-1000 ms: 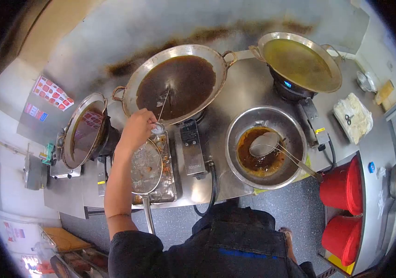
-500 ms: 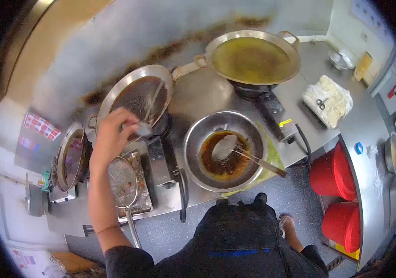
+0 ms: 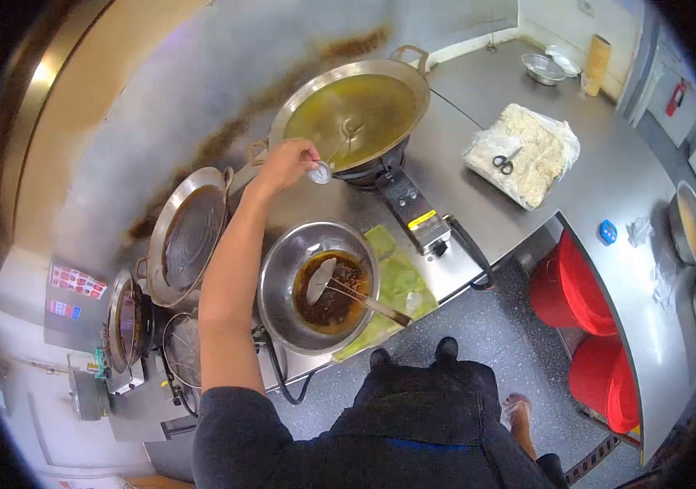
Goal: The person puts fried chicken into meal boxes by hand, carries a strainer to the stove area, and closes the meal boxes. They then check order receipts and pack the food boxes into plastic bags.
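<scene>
My left hand (image 3: pixel 287 163) is closed on a dial thermometer (image 3: pixel 320 172) with a round face. It is over the near rim of a wide two-handled wok (image 3: pixel 297 106) of yellowish oil (image 3: pixel 364 102). The thin probe reaches over the oil, where ripples show. Below my forearm's right side stands a steel bowl (image 3: pixel 277 306) with dark brown liquid. A ladle-like strainer (image 3: pixel 380 308) with a long handle rests in it. My right hand (image 3: pixel 517 407) hangs low beside my body and seems to wear a clear plastic glove; its fingers are too unclear to read.
Two more woks, one of dark oil (image 3: pixel 195 232) and a smaller one (image 3: pixel 124 322), stand left. A round mesh strainer (image 3: pixel 181 346) is partly behind my arm. Scissors (image 3: pixel 503 164) lie on a plastic-lined tray of pale food (image 3: pixel 539 147). Red bins (image 3: pixel 568 285) sit under the right counter.
My left hand has moved right with the thermometer, from the dark-oil wok to the yellow-oil wok. The view has shifted right. My right hand still hangs low.
</scene>
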The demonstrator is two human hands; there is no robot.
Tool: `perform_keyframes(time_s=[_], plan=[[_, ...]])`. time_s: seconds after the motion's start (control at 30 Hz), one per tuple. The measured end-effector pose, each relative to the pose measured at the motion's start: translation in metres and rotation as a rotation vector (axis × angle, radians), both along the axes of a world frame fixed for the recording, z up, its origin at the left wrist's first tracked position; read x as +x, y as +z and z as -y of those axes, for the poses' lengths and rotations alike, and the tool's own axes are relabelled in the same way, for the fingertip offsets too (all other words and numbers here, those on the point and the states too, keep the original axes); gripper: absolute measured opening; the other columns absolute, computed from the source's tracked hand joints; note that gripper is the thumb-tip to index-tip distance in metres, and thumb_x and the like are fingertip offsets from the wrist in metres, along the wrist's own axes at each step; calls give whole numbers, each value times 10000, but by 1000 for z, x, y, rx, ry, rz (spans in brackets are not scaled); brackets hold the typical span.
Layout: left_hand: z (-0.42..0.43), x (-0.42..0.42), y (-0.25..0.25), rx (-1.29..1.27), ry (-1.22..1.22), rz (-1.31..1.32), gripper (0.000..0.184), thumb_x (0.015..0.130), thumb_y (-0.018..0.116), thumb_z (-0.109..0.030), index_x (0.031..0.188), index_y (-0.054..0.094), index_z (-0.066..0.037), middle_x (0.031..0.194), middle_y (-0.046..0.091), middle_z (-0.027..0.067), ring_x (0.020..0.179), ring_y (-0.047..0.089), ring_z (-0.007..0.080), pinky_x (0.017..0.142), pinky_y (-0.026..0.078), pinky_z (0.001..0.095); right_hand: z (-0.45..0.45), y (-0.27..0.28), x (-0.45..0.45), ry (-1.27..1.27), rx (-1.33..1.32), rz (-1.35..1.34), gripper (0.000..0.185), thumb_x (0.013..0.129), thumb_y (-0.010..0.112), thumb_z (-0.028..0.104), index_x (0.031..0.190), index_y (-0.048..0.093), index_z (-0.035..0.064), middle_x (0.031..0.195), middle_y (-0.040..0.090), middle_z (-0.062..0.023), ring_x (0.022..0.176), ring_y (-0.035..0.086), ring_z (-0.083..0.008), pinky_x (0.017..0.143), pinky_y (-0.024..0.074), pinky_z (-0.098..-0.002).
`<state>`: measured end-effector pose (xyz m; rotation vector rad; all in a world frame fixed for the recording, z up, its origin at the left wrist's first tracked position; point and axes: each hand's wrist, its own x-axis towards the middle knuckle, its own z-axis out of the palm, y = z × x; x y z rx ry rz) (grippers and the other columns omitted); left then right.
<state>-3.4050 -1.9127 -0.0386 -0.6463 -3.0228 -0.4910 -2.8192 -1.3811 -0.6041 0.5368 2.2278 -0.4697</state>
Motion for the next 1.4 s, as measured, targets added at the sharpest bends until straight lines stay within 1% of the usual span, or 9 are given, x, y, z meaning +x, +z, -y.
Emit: perform_keyframes(time_s=[0.13, 0.2, 0.33, 0.5, 0.73, 0.97, 1.13, 1.33, 1.4], plan=[[-17, -6, -7, -96, 38, -38, 179, 725, 762, -71, 883, 680, -56, 872, 671, 117, 875, 638, 291, 791, 497, 400, -4, 47, -6, 19, -18, 101, 239, 811, 605, 169, 1022, 664, 74, 974, 676, -78, 886, 646, -201, 756, 530, -351], [-23, -1, -5, -128, 28, -107, 185, 726, 761, -74, 892, 682, -60, 876, 669, 117, 898, 637, 296, 807, 496, 402, -11, 28, 15, -1642, -802, -274, 252, 801, 615, 167, 1023, 662, 58, 896, 670, -90, 772, 646, -227, 701, 539, -338], [-39, 19, -3, -124, 54, -595, 208, 744, 749, -107, 936, 683, -63, 933, 673, 121, 976, 625, 307, 857, 486, 411, -29, 35, -20, -765, -388, -119, 208, 804, 615, 184, 966, 662, 62, 852, 661, -84, 715, 635, -235, 659, 539, -352], [-27, 96, 32, 229, 299, -440, 211, 880, 650, -136, 1042, 627, -3, 810, 681, 117, 678, 626, 204, 647, 499, 335, -52, 62, -75, 576, 133, -194, 170, 807, 614, 206, 894, 661, 68, 797, 649, -76, 644, 622, -246, 607, 540, -369], [30, 416, -1, 1083, 336, -53, 376, 858, 461, 141, 1204, 530, 9, 1109, 658, 156, 749, 690, 214, 688, 574, 325, -24, 91, -174, 82, -377, -87, 350, 792, 579, 350, 1032, 504, 107, 972, 525, -85, 807, 548, -280, 699, 494, -410], [-62, 745, -62, 1079, 1681, 43, 338, 890, 669, -123, 1205, 562, -63, 851, 681, 72, 556, 621, 112, 482, 479, 262, 238, 161, -246, 510, -716, 162, 562, 777, 545, 495, 1171, 347, 147, 1148, 401, -93, 969, 475, -315, 792, 449, -451], [-156, 923, -133, 1036, 1932, -419, 377, 885, 683, -216, 1211, 553, -78, 879, 677, 71, 543, 601, 149, 584, 504, 307, 413, 180, -67, 871, -831, 440, 717, 766, 520, 598, 1269, 235, 175, 1273, 313, -100, 1085, 422, -339, 858, 416, -480], [-167, 1030, -162, 789, 2108, -205, 655, 826, 707, -396, 1325, 420, -83, 990, 650, 173, 893, 644, 361, 770, 500, 469, 534, 221, 307, 1062, -870, 876, 905, 752, 490, 722, 1388, 101, 208, 1423, 206, -107, 1224, 359, -369, 937, 377, -515], [-157, 1054, -188, 504, 2165, -546, 656, 836, 689, -408, 1312, 418, -48, 1027, 637, 213, 967, 615, 418, 818, 485, 511, 540, 243, 421, 1143, -829, 998, 968, 748, 480, 763, 1427, 56, 220, 1473, 171, -110, 1270, 338, -379, 964, 364, -526]])
